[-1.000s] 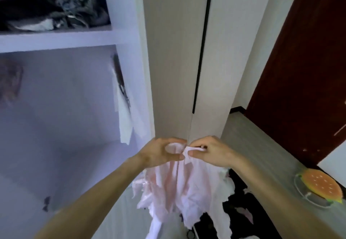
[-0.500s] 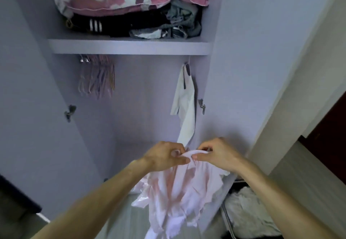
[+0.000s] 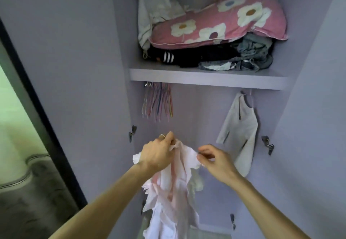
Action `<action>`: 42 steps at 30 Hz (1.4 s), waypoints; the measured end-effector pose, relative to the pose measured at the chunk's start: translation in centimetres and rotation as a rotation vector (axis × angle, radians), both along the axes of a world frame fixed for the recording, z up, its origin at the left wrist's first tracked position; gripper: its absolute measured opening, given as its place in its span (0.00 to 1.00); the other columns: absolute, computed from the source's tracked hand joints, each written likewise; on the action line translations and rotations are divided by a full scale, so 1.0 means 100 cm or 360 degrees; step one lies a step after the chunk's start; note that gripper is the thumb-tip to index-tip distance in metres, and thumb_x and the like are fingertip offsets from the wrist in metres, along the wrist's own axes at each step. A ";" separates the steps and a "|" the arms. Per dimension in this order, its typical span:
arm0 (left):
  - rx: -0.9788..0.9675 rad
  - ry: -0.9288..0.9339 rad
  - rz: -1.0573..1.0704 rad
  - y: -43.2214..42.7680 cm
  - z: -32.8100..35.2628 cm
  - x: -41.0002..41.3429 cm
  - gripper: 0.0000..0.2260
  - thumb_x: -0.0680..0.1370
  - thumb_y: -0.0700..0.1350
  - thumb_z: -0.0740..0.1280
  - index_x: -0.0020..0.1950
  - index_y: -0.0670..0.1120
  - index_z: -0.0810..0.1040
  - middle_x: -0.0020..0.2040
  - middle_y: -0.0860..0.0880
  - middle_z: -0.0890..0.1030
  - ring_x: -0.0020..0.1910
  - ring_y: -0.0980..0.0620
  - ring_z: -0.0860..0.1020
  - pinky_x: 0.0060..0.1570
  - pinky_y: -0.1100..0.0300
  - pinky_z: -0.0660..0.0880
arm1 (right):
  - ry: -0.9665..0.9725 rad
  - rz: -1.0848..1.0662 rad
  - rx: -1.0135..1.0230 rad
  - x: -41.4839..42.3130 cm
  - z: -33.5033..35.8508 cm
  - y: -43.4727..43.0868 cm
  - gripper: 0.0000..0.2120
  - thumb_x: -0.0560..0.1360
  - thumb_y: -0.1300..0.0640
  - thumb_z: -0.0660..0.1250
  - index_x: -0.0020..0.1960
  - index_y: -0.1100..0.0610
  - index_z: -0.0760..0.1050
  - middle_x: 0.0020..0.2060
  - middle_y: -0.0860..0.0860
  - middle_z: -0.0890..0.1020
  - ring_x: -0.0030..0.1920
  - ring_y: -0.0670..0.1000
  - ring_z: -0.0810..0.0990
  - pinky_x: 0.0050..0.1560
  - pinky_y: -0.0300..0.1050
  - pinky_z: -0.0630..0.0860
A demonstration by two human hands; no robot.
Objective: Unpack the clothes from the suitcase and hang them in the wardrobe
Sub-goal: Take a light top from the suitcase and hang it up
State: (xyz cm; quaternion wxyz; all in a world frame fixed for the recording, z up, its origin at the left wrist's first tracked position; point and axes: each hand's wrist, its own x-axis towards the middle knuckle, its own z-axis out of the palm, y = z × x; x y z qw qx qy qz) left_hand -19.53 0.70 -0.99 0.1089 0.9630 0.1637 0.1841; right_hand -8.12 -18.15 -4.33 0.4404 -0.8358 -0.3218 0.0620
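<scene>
Fingers [image 3: 168,139] of the left hand [image 3: 156,154] curled and pressed together, pinching the bunched top of a pink-and-white garment [image 3: 174,186]; a small metal loop [image 3: 162,136] shows just above the knuckles, and I cannot tell whether it is a hanger hook. Right hand [image 3: 218,163] sits beside it at the same height, thumb and forefinger closed on the garment's frilled shoulder edge, other fingers loosely curled. Garment hangs straight down from both hands in front of the open wardrobe [image 3: 74,70], below the shelf [image 3: 206,78] and not touching the rail area. Under the shelf, left: a bunch of thin coloured hangers [image 3: 159,105], bare. Under the shelf, right: a cream top [image 3: 239,126] already on a hanger, near the right hand. On the shelf: a pink floral pillow [image 3: 215,25] lying on a black garment with white stripes [image 3: 168,57] and a heap of grey clothes [image 3: 252,55]; pale fabric [image 3: 155,1] stands behind the pillow. Metal hinges [image 3: 132,133] on both side walls. Both forearms bare.
</scene>
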 end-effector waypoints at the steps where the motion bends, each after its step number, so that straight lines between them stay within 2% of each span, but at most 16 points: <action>1: 0.0138 0.0007 0.0061 0.016 0.005 0.000 0.06 0.81 0.46 0.59 0.54 0.50 0.62 0.54 0.49 0.75 0.45 0.38 0.79 0.37 0.52 0.68 | 0.0013 0.0021 -0.0034 0.008 0.002 0.017 0.11 0.74 0.54 0.72 0.48 0.38 0.76 0.41 0.37 0.83 0.44 0.36 0.81 0.52 0.34 0.75; 4: 0.0539 0.0028 0.0186 0.068 0.015 -0.001 0.13 0.77 0.40 0.64 0.61 0.46 0.69 0.53 0.48 0.78 0.43 0.40 0.82 0.31 0.53 0.69 | 0.0066 0.0025 -0.0061 0.036 0.007 0.069 0.09 0.76 0.52 0.70 0.55 0.45 0.76 0.43 0.39 0.82 0.46 0.42 0.81 0.54 0.39 0.75; 7: 0.0891 0.0055 0.0207 0.115 0.020 -0.003 0.19 0.58 0.37 0.80 0.46 0.47 0.81 0.37 0.49 0.79 0.28 0.46 0.80 0.19 0.59 0.69 | 0.0103 -0.0027 -0.0119 0.066 0.009 0.116 0.13 0.78 0.51 0.67 0.62 0.53 0.74 0.50 0.47 0.82 0.52 0.48 0.80 0.53 0.37 0.71; 10: 0.1100 0.0119 0.0342 0.162 0.027 0.009 0.19 0.56 0.40 0.82 0.43 0.49 0.82 0.38 0.48 0.80 0.32 0.48 0.78 0.21 0.58 0.70 | 0.0115 -0.0070 -0.0174 0.100 0.009 0.163 0.16 0.79 0.51 0.66 0.64 0.55 0.73 0.57 0.51 0.81 0.59 0.53 0.79 0.56 0.40 0.70; 12: 0.1257 0.0082 0.0409 0.193 0.027 0.021 0.16 0.63 0.42 0.81 0.46 0.46 0.81 0.48 0.44 0.81 0.39 0.44 0.78 0.31 0.53 0.73 | 0.0115 -0.0059 -0.0195 0.125 0.006 0.197 0.18 0.80 0.51 0.65 0.66 0.57 0.71 0.60 0.53 0.80 0.60 0.54 0.78 0.54 0.40 0.70; 14: 0.1389 0.0066 0.0465 0.215 0.030 0.026 0.12 0.69 0.41 0.77 0.50 0.43 0.80 0.59 0.40 0.80 0.52 0.39 0.79 0.48 0.46 0.74 | 0.0101 -0.0102 -0.0213 0.147 0.004 0.222 0.21 0.80 0.50 0.63 0.68 0.60 0.68 0.63 0.56 0.78 0.62 0.57 0.77 0.56 0.42 0.70; 16: 0.1528 0.0016 0.0437 0.238 0.018 0.033 0.13 0.72 0.39 0.73 0.55 0.41 0.80 0.67 0.37 0.76 0.66 0.35 0.74 0.65 0.38 0.66 | 0.0079 -0.0163 -0.0221 0.170 -0.003 0.246 0.25 0.81 0.49 0.62 0.72 0.62 0.64 0.67 0.59 0.75 0.65 0.60 0.75 0.62 0.47 0.71; 20: 0.1751 -0.0026 0.0516 0.266 -0.020 0.037 0.21 0.79 0.42 0.60 0.72 0.42 0.72 0.75 0.36 0.66 0.75 0.34 0.64 0.76 0.37 0.49 | 0.0084 -0.0288 -0.0250 0.207 -0.020 0.285 0.29 0.82 0.46 0.58 0.76 0.62 0.58 0.70 0.62 0.71 0.67 0.63 0.73 0.62 0.50 0.72; 23: 0.1835 0.0168 0.0688 0.275 -0.035 0.033 0.23 0.81 0.45 0.56 0.77 0.45 0.66 0.79 0.37 0.56 0.78 0.34 0.53 0.75 0.36 0.38 | 0.0072 -0.0359 -0.0344 0.226 -0.029 0.304 0.25 0.82 0.48 0.58 0.73 0.62 0.63 0.68 0.62 0.74 0.65 0.62 0.75 0.60 0.49 0.73; 25: 0.1855 0.0252 0.0797 0.273 -0.038 0.033 0.24 0.82 0.48 0.57 0.78 0.47 0.62 0.80 0.36 0.49 0.79 0.34 0.46 0.73 0.36 0.31 | -0.0020 -0.0346 -0.0392 0.235 -0.036 0.311 0.16 0.81 0.53 0.60 0.62 0.62 0.76 0.59 0.61 0.80 0.53 0.59 0.80 0.50 0.45 0.75; 27: 0.1877 0.0353 0.0852 0.268 -0.038 0.038 0.25 0.84 0.50 0.52 0.80 0.47 0.54 0.80 0.36 0.40 0.78 0.33 0.38 0.69 0.35 0.26 | -0.0054 -0.0336 -0.0412 0.237 -0.037 0.315 0.14 0.80 0.56 0.60 0.55 0.64 0.80 0.54 0.60 0.82 0.44 0.56 0.80 0.44 0.41 0.72; 30: 0.1871 0.0442 0.0878 0.255 -0.036 0.041 0.25 0.85 0.52 0.49 0.80 0.46 0.48 0.79 0.36 0.37 0.77 0.34 0.36 0.71 0.36 0.30 | 0.0002 -0.0304 -0.0288 0.234 -0.041 0.321 0.21 0.82 0.48 0.57 0.60 0.63 0.77 0.58 0.59 0.80 0.52 0.58 0.79 0.48 0.42 0.70; 34: 0.1832 0.0427 0.0896 0.250 -0.038 0.037 0.23 0.85 0.51 0.47 0.80 0.46 0.50 0.80 0.37 0.39 0.78 0.36 0.38 0.71 0.38 0.30 | -0.0006 -0.0223 -0.0371 0.231 -0.055 0.334 0.12 0.78 0.54 0.64 0.52 0.61 0.80 0.54 0.56 0.82 0.48 0.55 0.80 0.50 0.43 0.77; 38: 0.1806 0.0475 0.0904 0.246 -0.037 0.031 0.23 0.85 0.51 0.47 0.80 0.47 0.50 0.80 0.38 0.39 0.79 0.37 0.38 0.69 0.39 0.28 | 0.0053 -0.0244 -0.0158 0.216 -0.058 0.346 0.20 0.80 0.48 0.59 0.62 0.61 0.77 0.59 0.59 0.80 0.56 0.59 0.80 0.54 0.44 0.75; 40: 0.1800 0.0498 0.0894 0.244 -0.035 0.032 0.23 0.85 0.51 0.47 0.80 0.46 0.50 0.80 0.38 0.38 0.79 0.37 0.37 0.70 0.39 0.29 | 0.0119 -0.0223 -0.0105 0.215 -0.059 0.355 0.28 0.77 0.41 0.61 0.69 0.60 0.71 0.63 0.59 0.77 0.58 0.60 0.78 0.58 0.48 0.77; 42: 0.1809 0.0514 0.0901 0.243 -0.035 0.033 0.23 0.85 0.51 0.46 0.80 0.46 0.49 0.80 0.38 0.38 0.78 0.37 0.37 0.70 0.39 0.29 | 0.0155 -0.0233 -0.0163 0.238 -0.072 0.372 0.34 0.71 0.40 0.63 0.71 0.59 0.69 0.64 0.59 0.76 0.57 0.60 0.79 0.59 0.53 0.79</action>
